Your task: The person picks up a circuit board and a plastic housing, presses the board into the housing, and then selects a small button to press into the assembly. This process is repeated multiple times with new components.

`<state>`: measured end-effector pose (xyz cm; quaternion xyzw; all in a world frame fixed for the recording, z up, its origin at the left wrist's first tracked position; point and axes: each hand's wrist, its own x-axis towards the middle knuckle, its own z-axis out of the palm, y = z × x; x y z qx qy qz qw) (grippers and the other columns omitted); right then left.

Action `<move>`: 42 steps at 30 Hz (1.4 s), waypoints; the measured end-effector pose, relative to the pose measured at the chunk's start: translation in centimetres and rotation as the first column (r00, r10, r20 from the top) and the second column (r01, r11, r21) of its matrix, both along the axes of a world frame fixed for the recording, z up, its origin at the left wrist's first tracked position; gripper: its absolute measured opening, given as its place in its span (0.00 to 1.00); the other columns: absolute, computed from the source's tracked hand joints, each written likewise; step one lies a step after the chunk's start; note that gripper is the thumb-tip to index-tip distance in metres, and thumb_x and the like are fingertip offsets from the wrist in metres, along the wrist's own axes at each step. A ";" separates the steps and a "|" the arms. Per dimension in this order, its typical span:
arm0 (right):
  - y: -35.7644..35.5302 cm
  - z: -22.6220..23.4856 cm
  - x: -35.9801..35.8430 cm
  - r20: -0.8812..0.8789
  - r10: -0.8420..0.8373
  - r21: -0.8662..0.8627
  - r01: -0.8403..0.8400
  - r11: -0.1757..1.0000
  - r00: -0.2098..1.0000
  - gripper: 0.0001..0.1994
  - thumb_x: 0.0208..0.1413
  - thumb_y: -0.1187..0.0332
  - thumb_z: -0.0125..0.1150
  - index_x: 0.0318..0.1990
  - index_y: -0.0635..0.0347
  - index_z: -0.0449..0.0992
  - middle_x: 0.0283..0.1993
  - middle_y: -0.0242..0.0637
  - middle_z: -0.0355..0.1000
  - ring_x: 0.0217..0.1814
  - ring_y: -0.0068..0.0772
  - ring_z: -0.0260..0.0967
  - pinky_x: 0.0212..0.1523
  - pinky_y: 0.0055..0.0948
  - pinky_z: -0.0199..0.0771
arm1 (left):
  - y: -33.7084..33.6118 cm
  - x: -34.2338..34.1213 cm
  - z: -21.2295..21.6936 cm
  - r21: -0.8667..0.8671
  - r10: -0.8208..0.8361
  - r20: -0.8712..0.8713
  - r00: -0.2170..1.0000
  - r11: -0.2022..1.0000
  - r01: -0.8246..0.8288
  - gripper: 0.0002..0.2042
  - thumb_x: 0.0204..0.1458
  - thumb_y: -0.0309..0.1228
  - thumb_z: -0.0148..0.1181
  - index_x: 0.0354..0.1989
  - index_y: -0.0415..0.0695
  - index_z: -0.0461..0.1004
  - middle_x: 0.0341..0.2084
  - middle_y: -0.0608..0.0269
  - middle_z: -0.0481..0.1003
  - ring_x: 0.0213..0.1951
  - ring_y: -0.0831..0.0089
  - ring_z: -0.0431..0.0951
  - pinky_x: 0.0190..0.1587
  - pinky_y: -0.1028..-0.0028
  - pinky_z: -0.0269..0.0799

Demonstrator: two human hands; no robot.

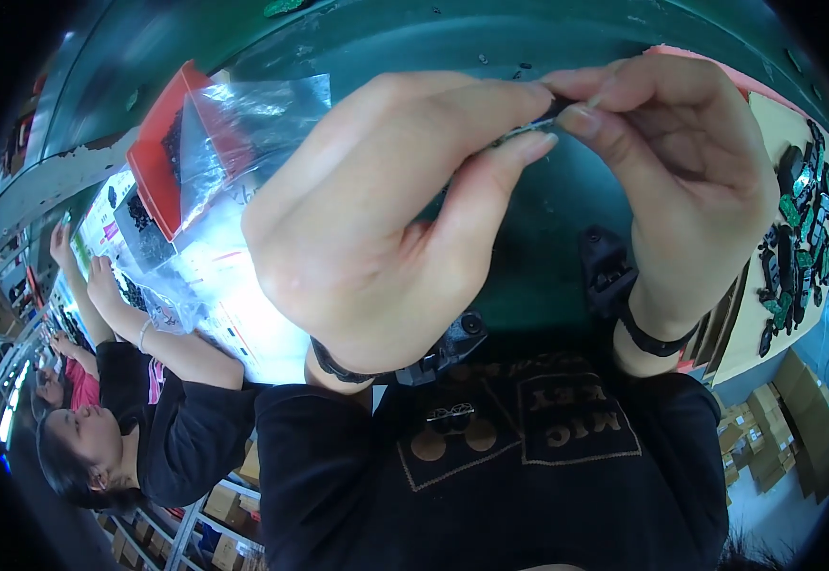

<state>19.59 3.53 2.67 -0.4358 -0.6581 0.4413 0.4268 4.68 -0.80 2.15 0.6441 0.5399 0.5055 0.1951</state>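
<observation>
My left hand (362, 214) is closed in a pinch, thumb against forefinger, around one end of a small thin dark part (534, 125) with a hint of green. At its other end my right hand (695, 162) pinches too, thumb and forefinger nearly meeting the left fingertips. Most of the part is hidden by the fingers, so its exact kind does not show. Both hands are raised over a dark green work surface (543, 257). Each wrist wears a black band with a small black device.
At left, a red bin (155, 181) of small black pieces leans beside a clear plastic bag (286, 119) and white papers (257, 314). At right, many black and green parts (797, 228) lie on a cream board (747, 328). Co-workers (176, 419) sit at left; cardboard boxes (766, 428) stand lower right.
</observation>
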 end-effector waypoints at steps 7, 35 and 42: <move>0.5 0.5 0.8 0.003 0.072 -0.120 -0.071 0.990 0.997 0.09 0.48 0.85 0.57 0.38 0.71 0.68 0.36 0.47 0.74 0.40 0.31 0.73 0.42 0.21 0.74 | 0.1 -0.4 0.7 -0.160 0.003 0.097 0.995 0.987 0.013 0.12 0.40 0.12 0.61 0.36 0.28 0.73 0.30 0.52 0.75 0.27 0.70 0.77 0.32 0.79 0.73; 9.4 -8.7 1.0 0.565 0.301 0.212 -0.488 0.847 0.769 0.04 0.49 0.80 0.56 0.33 0.65 0.73 0.32 0.37 0.71 0.35 0.30 0.70 0.38 0.22 0.70 | 15.1 -14.6 -12.9 -0.594 0.419 0.261 0.870 0.780 -0.198 0.07 0.46 0.21 0.59 0.33 0.31 0.75 0.23 0.57 0.76 0.26 0.74 0.77 0.28 0.79 0.74; 10.7 -8.9 -1.3 0.421 0.527 0.097 -0.614 0.784 0.738 0.05 0.41 0.82 0.59 0.29 0.66 0.74 0.28 0.42 0.71 0.29 0.33 0.70 0.31 0.25 0.70 | 15.4 -12.4 -9.1 -0.417 0.267 -0.134 0.954 0.858 -0.299 0.12 0.38 0.25 0.66 0.33 0.37 0.77 0.24 0.54 0.77 0.28 0.67 0.78 0.32 0.72 0.73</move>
